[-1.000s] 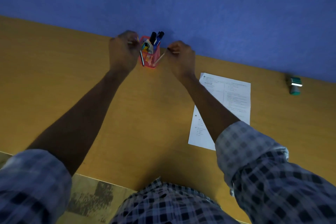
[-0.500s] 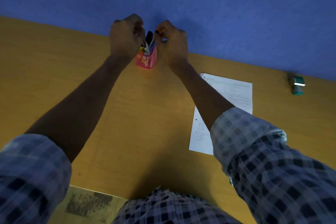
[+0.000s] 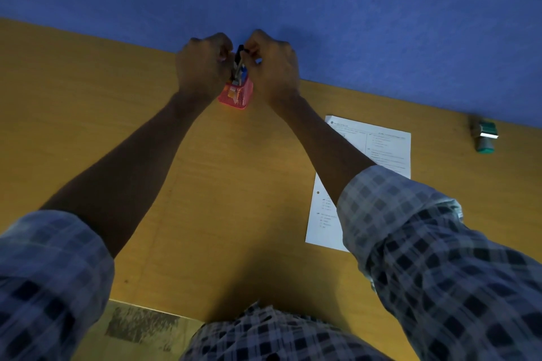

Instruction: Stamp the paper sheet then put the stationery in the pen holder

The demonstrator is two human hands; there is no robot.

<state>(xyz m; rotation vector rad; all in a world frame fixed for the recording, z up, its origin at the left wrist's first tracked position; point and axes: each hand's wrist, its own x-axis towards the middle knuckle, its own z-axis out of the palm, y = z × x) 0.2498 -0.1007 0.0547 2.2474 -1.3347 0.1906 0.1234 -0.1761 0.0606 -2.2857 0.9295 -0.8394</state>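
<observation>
two bare hands worked at one red mesh pen holder (image 3: 237, 95) at the far edge of the wooden desk (image 3: 88, 114), against the blue wall (image 3: 352, 9). the left hand (image 3: 202, 67) and right hand (image 3: 272, 67) were curled close on either side of the pens (image 3: 240, 63) standing in it; whether either grip actually held a pen could not be told, the fingers hiding the contact. one printed paper sheet (image 3: 384, 149) lay flat to the right, partly under the right forearm and its checked sleeve (image 3: 410, 228). one green stamp (image 3: 485, 136) lay on its side near the wall, well apart from the holder. a second earlier both hands had been lower and spread wider beside the holder; half a second earlier they had already closed in over its top. paper and stamp had not moved.
</observation>
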